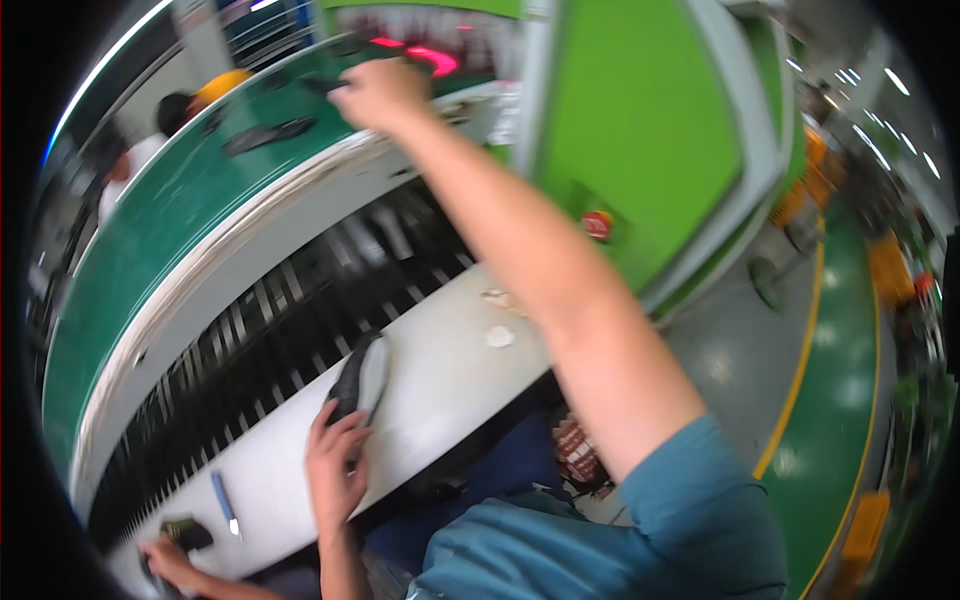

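Observation:
A dark shoe with a grey sole (374,378) lies on its side on the white worktable (440,350). My left hand (337,465) has its fingers curled over the near end of that shoe. Stretched far forward, my right hand (385,95) is over the green conveyor belt (165,215), near a machine opening with red glowing lights. Its fingers are closed on a dark object (323,86), blurred, whose kind I cannot make out. Left of it on the belt rests a flat dark shoe piece (268,136).
A blue-handled tool (226,505) lies on the worktable at lower left, near another person's hand (170,562) and a dark shoe (188,533). A green machine housing (640,100) with a red button (597,225) stands ahead right. A slotted dark rack (300,300) runs below the belt.

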{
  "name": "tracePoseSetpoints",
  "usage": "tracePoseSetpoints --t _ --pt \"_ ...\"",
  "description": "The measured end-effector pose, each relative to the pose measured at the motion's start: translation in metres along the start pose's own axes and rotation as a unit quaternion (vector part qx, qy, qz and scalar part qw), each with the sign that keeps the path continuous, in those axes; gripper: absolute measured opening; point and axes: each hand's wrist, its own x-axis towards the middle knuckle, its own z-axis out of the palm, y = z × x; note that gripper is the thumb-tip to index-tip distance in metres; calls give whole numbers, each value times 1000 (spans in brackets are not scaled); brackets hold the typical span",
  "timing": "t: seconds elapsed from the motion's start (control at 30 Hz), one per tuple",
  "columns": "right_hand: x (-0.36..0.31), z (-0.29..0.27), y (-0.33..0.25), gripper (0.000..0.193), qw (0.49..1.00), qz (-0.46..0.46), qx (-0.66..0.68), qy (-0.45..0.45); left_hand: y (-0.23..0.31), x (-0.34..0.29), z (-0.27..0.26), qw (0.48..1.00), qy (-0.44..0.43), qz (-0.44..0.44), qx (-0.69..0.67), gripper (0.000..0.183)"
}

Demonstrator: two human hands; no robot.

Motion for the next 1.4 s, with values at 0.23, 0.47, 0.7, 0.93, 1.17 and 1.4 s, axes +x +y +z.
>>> tracePoseSetpoints --t 0.23,0.47,0.7,0.93,1.17,1.4 --pt "-76 -17 -38 28 854 -41 509 95 12 -1 -15 986 138 19 -93 27" --pt "-319 -39 -112 36 742 57 650 -155 36 41 -44 838 215 48 -500 65" --pt "-404 -29 -122 38 646 92 687 -321 54 46 -33 672 43 9 -739 94" --pt "-411 -28 -112 43 653 108 681 -312 60 34 -14 678 89 -2 -730 80" --pt "-428 -28 -93 36 678 123 684 -239 70 38 -3 735 58 -12 -675 52" --pt "-446 -26 -60 28 731 199 631 -166 -8 91 12 998 37 15 -39 50"
